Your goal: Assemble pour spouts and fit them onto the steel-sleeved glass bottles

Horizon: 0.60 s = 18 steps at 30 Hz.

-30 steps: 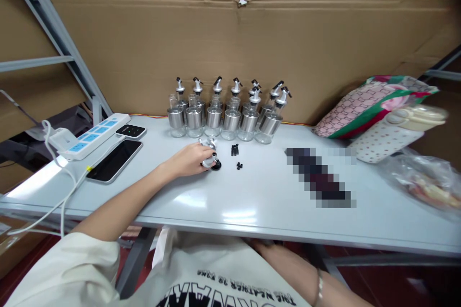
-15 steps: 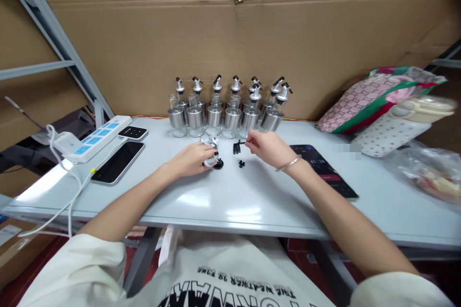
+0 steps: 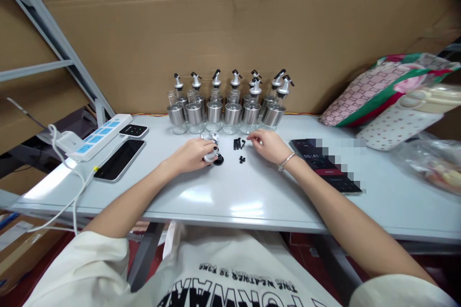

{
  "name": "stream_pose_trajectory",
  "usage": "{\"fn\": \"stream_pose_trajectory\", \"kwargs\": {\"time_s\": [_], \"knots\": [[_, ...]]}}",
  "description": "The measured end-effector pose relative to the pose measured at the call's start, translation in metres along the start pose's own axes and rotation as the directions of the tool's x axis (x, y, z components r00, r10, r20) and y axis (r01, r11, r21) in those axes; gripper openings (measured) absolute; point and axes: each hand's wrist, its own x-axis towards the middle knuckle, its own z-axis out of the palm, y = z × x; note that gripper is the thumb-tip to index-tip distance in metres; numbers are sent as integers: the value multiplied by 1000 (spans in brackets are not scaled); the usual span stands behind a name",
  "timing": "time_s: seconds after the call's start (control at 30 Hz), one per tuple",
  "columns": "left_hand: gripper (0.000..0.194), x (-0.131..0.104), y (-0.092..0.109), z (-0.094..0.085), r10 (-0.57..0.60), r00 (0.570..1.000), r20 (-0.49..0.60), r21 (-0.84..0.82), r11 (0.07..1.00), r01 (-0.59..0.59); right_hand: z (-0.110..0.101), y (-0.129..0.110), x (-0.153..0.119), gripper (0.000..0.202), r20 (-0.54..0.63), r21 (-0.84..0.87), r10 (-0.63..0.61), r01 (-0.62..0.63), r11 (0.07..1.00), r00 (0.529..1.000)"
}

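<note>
My left hand is closed on a silver pourer spout; its fingers cover most of it. Beside those fingers a round black stopper piece rests on the table, and another silver spout part shows just behind them. Over the table, my right hand has its thumb and index finger apart, with nothing visible between them. Just left of its fingertips lie several small black lever pieces, one of them slanted. Several tiny black caps sit in a cluster nearer me.
Glass bottles with steel sleeves stand in rows at the back, many topped with pourers. A power strip and a phone lie left. Another phone, a dotted flask and a patterned bag are right.
My right hand has let go of a black lever piece, which now lies slanted beside the others, and its fingers have parted. My left hand keeps hold of the spout.
</note>
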Motion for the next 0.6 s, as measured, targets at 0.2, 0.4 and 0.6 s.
{"fn": "stream_pose_trajectory", "kwargs": {"time_s": [0.2, 0.4, 0.6], "knots": [[18, 0, 1, -1, -5, 1000, 4, -14, 1000, 5, 6, 8, -2, 34, 64, -38, -130, 133, 990, 989], [18, -1, 0, 0, -7, 1000, 0, -19, 1000, 7, 9, 12, -1, 31, 152, -66, -126, 138, 988, 980], [19, -1, 0, -1, -9, 1000, 9, -15, 1000, 9, 15, 17, 0, 32, 146, -33, -184, 191, 981, 972]]}}
